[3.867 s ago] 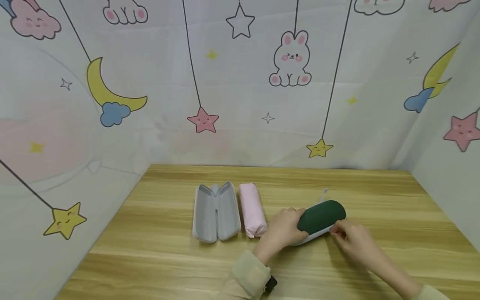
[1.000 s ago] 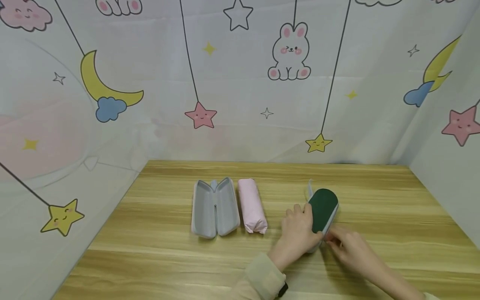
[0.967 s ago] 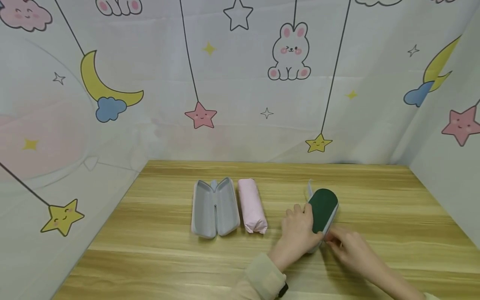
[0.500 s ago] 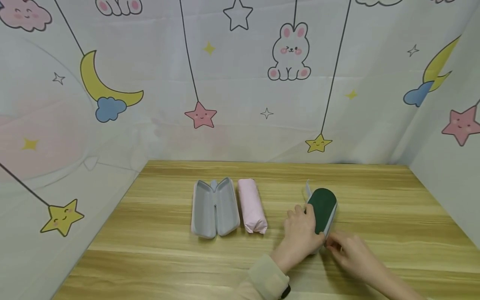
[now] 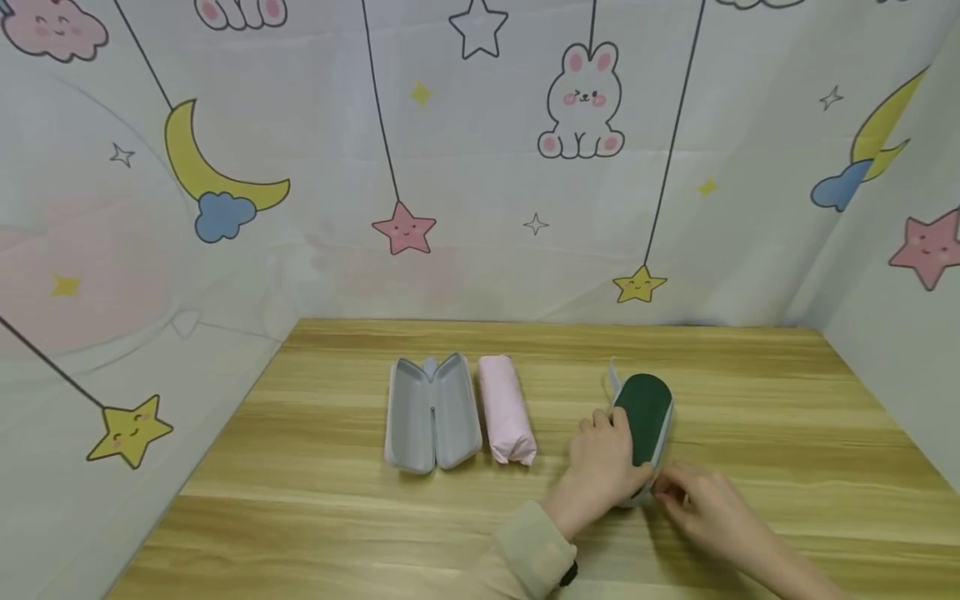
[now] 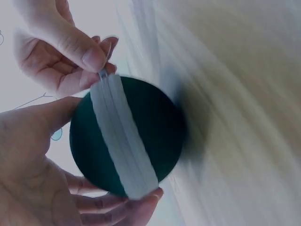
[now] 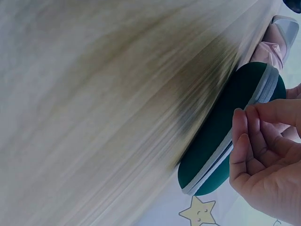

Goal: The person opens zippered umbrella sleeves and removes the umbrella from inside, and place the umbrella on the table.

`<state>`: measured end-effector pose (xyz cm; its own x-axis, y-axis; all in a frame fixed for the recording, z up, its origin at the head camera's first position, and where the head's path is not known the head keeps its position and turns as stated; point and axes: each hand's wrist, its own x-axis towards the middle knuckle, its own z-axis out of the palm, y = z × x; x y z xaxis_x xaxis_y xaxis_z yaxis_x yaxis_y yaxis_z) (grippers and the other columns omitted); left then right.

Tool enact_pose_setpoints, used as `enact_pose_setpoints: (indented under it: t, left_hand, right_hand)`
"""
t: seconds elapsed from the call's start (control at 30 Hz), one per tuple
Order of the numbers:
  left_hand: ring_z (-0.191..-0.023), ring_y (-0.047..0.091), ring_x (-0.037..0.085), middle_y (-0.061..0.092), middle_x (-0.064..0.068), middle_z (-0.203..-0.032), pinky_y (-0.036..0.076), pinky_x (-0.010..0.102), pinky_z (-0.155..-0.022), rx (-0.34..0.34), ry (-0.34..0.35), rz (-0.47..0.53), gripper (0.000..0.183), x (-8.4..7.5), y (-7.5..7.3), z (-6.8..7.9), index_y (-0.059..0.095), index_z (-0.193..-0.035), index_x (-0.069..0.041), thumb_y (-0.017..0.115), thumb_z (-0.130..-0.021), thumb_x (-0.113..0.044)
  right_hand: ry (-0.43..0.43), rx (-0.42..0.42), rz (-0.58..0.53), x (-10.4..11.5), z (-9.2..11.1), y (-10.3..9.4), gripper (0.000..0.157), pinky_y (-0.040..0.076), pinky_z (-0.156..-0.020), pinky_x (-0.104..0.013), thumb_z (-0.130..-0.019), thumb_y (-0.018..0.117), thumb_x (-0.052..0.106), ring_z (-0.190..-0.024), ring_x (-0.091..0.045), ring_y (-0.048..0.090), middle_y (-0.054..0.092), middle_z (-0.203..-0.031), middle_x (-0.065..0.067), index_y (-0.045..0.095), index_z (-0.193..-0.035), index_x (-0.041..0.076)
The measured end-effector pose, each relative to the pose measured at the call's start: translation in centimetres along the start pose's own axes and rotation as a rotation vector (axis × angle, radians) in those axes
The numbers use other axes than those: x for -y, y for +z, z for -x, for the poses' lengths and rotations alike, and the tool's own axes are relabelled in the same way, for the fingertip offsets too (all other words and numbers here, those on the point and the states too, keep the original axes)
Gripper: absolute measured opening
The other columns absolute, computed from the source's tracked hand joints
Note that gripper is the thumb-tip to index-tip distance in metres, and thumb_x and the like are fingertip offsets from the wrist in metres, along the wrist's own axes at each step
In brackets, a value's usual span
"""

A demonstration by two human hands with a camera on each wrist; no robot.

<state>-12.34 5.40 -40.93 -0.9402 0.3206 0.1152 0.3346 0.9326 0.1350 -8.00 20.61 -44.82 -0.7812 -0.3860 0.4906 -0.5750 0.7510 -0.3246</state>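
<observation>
A dark green glasses-case-shaped zip case [image 5: 647, 412] with a pale zip band stands on the table, right of centre. My left hand [image 5: 600, 467] grips its left side, thumb across the near end. In the left wrist view the rounded green end shows, the white zip band [image 6: 124, 141] running across it. My right hand [image 5: 697, 496] is at the case's near right corner, where thumb and finger pinch the small zip pull [image 6: 103, 73]. Along the case's side, the right wrist view shows a dark line within the zip band [image 7: 211, 165].
Left of centre on the wooden table [image 5: 300, 508] lies an opened grey hard case [image 5: 411, 425], both halves facing up. Beside it is a pink wrapped roll [image 5: 506, 412], crumpled at its near end. A pale loop strap [image 5: 613, 375] sticks out behind the green case. A printed curtain [image 5: 480, 167] encloses the table.
Over several seconds the green case has turned to point more away from me. My right hand has gone from its right end to the near end; lately only slight shifts show.
</observation>
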Motion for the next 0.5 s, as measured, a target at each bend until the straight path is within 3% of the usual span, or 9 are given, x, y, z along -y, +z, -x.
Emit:
enact_pose_setpoints:
  t: [0.1, 0.3, 0.5]
  left_hand:
    - [-0.088, 0.061, 0.015, 0.062, 0.002, -0.105, 0.049, 0.024, -0.065, 0.025, 0.056, 0.005, 0.054, 0.6, -0.2, -0.4, 0.053, -0.119, -0.015, 0.059, -0.087, -0.058]
    - [-0.105, 0.062, 0.019, 0.061, 0.004, -0.124, 0.053, 0.028, -0.083, 0.105, 0.226, 0.025, 0.04, 1.9, -0.6, -1.6, 0.046, -0.139, -0.02, 0.042, -0.101, -0.032]
    - [-0.136, 0.044, 0.015, 0.038, -0.003, -0.153, 0.049, 0.035, -0.097, 0.175, 0.445, -0.143, 0.058, 3.2, -1.3, -3.4, 0.034, -0.147, -0.039, 0.054, -0.097, -0.02]
  right_hand:
    - [0.038, 0.028, -0.002, 0.1, 0.0, -0.2, 0.024, 0.043, -0.052, -0.016, -0.07, 0.076, -0.006, -0.064, 0.01, 0.047, 0.061, -0.072, 0.011, 0.065, -0.075, 0.015]
    - [0.047, 0.032, -0.01, 0.2, 0.1, -0.2, 0.023, 0.042, -0.051, -0.016, -0.07, 0.074, -0.006, -0.063, 0.01, 0.046, 0.061, -0.07, 0.011, 0.065, -0.076, 0.014]
    - [0.098, 0.057, -0.016, 0.2, 0.2, -0.2, 0.02, 0.041, -0.05, -0.016, -0.073, 0.074, -0.002, -0.061, 0.011, 0.044, 0.059, -0.067, 0.014, 0.064, -0.075, 0.016]
